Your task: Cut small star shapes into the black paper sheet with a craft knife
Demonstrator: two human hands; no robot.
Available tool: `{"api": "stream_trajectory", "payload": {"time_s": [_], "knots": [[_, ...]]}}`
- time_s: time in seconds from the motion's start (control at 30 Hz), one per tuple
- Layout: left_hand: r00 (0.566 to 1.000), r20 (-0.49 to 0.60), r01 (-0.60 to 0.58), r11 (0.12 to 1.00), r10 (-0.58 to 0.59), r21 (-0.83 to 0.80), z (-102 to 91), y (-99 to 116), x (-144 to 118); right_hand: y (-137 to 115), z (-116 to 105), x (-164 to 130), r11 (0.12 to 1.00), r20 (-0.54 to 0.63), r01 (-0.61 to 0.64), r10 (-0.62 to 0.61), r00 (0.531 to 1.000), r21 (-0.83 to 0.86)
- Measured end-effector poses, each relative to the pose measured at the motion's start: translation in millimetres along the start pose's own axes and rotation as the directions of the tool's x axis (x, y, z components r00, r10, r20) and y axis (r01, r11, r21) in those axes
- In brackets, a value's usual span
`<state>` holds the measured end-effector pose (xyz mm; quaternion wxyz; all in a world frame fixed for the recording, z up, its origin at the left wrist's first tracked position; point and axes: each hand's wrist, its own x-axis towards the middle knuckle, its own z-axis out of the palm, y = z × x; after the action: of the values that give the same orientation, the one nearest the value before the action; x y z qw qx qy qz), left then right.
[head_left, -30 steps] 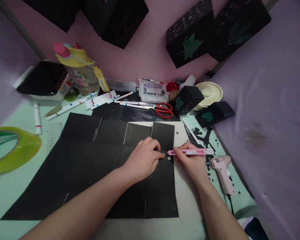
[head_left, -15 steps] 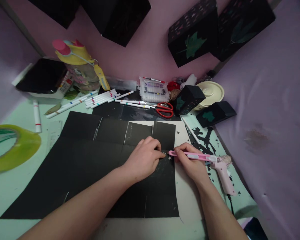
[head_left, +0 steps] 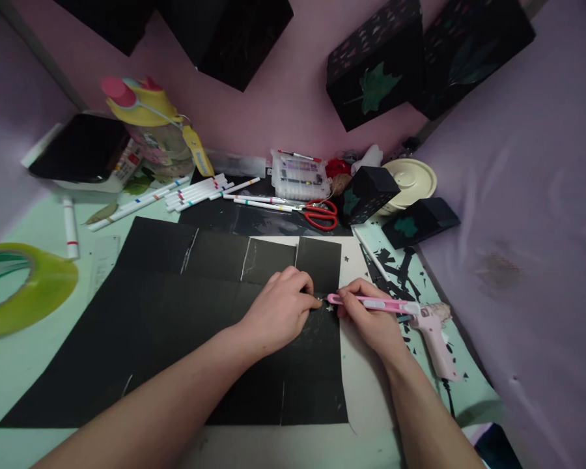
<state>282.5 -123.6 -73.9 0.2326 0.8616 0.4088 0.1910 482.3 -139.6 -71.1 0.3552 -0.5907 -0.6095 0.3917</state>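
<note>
Both hands (head_left: pixel 322 312) meet over black paper (head_left: pixel 176 312), right gripping pink knife (head_left: pixel 371 303).

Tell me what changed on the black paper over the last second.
Very little. The right hand tilted the pink craft knife, its rear end dropping toward the glue gun; the tip stays by the small star cutout. The left hand keeps pressing the black paper.

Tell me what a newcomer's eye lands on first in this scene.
First the big black paper sheet spread over the desk, with the left hand pressing it and the right hand holding a pink craft knife at a small star cutout. Then the red scissors behind the sheet, and the pink glue gun at the right.
</note>
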Motion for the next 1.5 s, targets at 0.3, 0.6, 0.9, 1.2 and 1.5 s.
{"api": "stream_trajectory", "payload": {"time_s": [0.3, 0.6, 0.9, 1.2, 1.5], "knots": [[0.999, -0.039, -0.017, 0.999, 0.015, -0.051, -1.5, -0.4, -0.4, -2.3, 0.5, 1.0, 0.995, -0.061, -0.040, 0.045, 0.997, 0.092], [1.000, -0.026, 0.000, 1.000, 0.000, -0.004, -1.3, 1.8, 0.0, -0.7, 1.2, 3.5, 0.993, -0.093, -0.073, 0.082, 0.992, 0.096], [1.000, 0.019, -0.001, 1.000, 0.001, 0.019, -2.4, 4.8, -0.1, -2.2, 1.8, 3.3, 0.990, -0.106, -0.072, 0.085, 0.991, 0.121], [0.999, 0.050, 0.009, 1.000, -0.008, -0.016, -5.5, 5.3, 1.3, -2.8, 1.3, 2.8, 0.990, -0.105, -0.065, 0.078, 0.991, 0.122], [1.000, 0.003, 0.011, 0.996, -0.011, -0.090, -4.7, 3.7, 0.6, 1.1, 3.8, 4.0, 0.986, -0.120, -0.051, 0.071, 0.990, 0.162]]}}
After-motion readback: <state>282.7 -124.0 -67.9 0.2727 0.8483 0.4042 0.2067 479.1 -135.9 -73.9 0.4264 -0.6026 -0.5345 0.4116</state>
